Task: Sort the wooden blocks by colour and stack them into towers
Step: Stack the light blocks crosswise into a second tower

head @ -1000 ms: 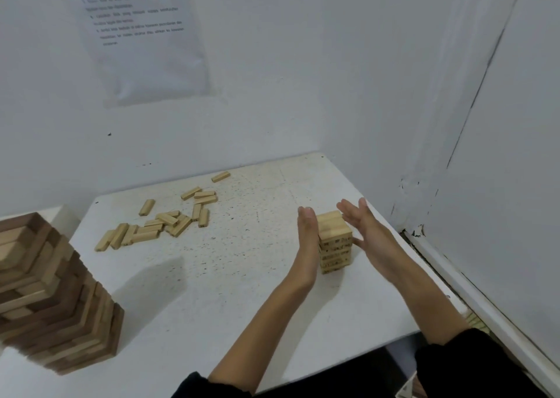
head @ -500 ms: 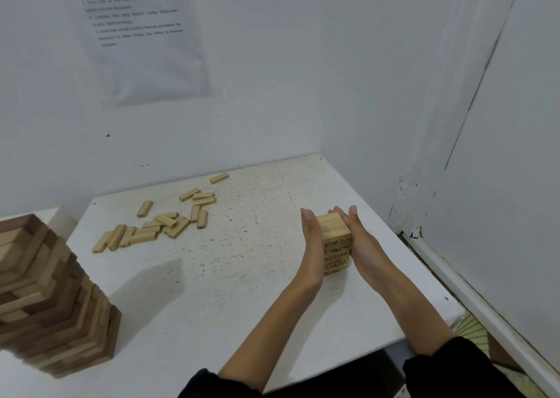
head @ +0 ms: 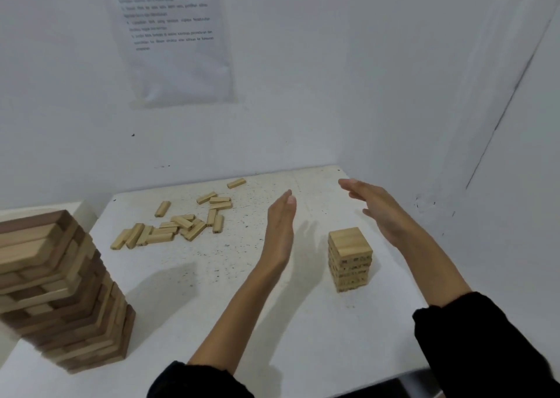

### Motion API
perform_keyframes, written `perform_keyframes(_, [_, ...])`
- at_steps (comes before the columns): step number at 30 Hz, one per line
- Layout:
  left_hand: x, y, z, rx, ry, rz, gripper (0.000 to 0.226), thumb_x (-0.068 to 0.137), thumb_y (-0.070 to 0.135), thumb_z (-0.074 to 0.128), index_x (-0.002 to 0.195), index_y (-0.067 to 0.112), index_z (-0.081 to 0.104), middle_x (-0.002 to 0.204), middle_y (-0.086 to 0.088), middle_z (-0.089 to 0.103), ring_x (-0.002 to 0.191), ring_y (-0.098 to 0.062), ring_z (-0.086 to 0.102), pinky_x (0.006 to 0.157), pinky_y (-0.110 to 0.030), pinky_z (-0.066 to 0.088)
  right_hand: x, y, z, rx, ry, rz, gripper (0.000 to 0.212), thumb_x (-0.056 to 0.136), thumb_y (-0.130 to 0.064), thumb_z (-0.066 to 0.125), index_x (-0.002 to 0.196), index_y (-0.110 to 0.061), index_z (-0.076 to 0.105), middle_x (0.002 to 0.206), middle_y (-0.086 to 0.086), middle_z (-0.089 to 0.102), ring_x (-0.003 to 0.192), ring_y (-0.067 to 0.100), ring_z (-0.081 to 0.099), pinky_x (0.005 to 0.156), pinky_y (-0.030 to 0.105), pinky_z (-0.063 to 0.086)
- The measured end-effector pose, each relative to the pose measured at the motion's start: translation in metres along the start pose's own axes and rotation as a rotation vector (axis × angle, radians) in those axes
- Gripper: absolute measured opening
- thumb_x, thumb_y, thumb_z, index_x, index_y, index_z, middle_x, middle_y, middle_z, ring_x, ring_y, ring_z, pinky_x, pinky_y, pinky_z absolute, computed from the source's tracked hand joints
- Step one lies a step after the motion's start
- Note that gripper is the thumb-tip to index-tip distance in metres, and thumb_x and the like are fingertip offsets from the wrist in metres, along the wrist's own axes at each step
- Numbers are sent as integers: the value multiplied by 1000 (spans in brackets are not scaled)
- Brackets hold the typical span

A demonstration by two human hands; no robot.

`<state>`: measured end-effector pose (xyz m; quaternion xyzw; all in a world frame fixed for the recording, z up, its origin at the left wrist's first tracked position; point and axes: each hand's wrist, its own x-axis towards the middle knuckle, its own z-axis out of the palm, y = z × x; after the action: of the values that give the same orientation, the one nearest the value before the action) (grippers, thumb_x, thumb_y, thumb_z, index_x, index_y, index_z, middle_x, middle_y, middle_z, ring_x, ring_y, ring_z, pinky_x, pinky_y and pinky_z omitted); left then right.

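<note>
— Where are our hands at this moment?

— Our left hand (head: pixel 280 229) and our right hand (head: pixel 381 212) are both raised over the tabletop (head: pixel 303 337). The fingers are straight and close together, and the palms face each other. We hold nothing in either one.

— And the small tower?

— The small tower of light blocks (head: pixel 350 258) stands upright between our two hands, lower than the palms and a little nearer to us than the fingertips. It touches neither hand.

— What do we see to the left of our left hand?

— The loose light blocks (head: pixel 163 234) lie flat there in a scatter, some touching each other and some alone. Much further to the left, well apart from the hand, stands the tall tower (head: pixel 60 291) of dark and light blocks mixed, with its layers a little twisted.

— And on the wall?

— A printed sheet (head: pixel 175 40) hangs above our left hand. The text is too blurred for us to read.
</note>
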<state>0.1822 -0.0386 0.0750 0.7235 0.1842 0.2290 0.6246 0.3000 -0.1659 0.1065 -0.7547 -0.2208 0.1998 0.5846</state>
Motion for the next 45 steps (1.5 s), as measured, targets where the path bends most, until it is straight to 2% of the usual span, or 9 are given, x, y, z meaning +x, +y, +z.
perform_keyframes(7, [39,-23,-87,251,305,135,29,98,26,50,126,19,53,133,-2,36,131,-18,33,99,-22,28,34,-17,93,-15,-34,-135,38,99,-16,43,136,-17,46,145,-1,41,135,14,34,103,23,26])
perform_keyframes(12, [52,-87,-138,681,463,-43,43,90,31,48,126,8,54,144,-17,33,134,-33,24,106,-42,26,58,17,179,-193,-131,-123,42,97,-17,43,138,-24,41,144,-1,38,137,19,24,110,38,28])
perform_keyframes(17, [57,-116,-152,867,521,14,38,80,20,51,113,5,62,127,-23,51,118,-37,44,95,-46,40,78,50,234,-541,-169,-234,49,95,-23,48,142,-24,36,146,0,36,132,22,27,103,27,23])
perform_keyframes(24, [61,-124,-157,856,514,-6,37,85,21,59,120,9,60,138,-20,44,128,-38,38,105,-50,29,93,61,251,-725,-69,-423,54,92,-43,50,143,-36,32,132,-3,41,121,18,33,95,30,25])
perform_keyframes(28, [64,-126,-161,821,569,-9,32,83,23,56,109,6,63,132,-19,47,124,-37,42,101,-46,32,98,68,251,-610,4,-424,65,83,-27,65,141,-24,36,124,4,44,110,22,46,91,33,37])
perform_keyframes(33, [64,-126,-164,810,636,10,16,85,12,63,100,7,63,125,-11,50,118,-28,44,95,-39,34,105,67,252,-462,86,-566,59,75,1,64,130,-15,51,116,7,40,81,15,48,59,19,43])
perform_keyframes(36, [63,-126,-167,834,640,11,10,90,15,58,98,12,62,118,-3,51,111,-21,44,85,-29,27,115,64,258,-530,25,-615,63,76,13,51,130,-19,54,112,8,44,89,15,44,67,25,46])
perform_keyframes(39, [63,-123,-171,842,637,27,7,87,13,61,93,12,64,110,-1,54,104,-21,47,78,-28,26,117,65,261,-662,-63,-612,45,84,-4,51,122,-27,61,112,6,45,95,17,43,83,34,41])
perform_keyframes(45, [61,-124,-172,674,648,110,11,83,-1,65,90,6,68,96,-5,59,93,-20,50,73,-13,33,110,67,260,-671,17,-601,17,80,-20,67,97,-22,69,96,5,50,86,22,50,73,35,44])
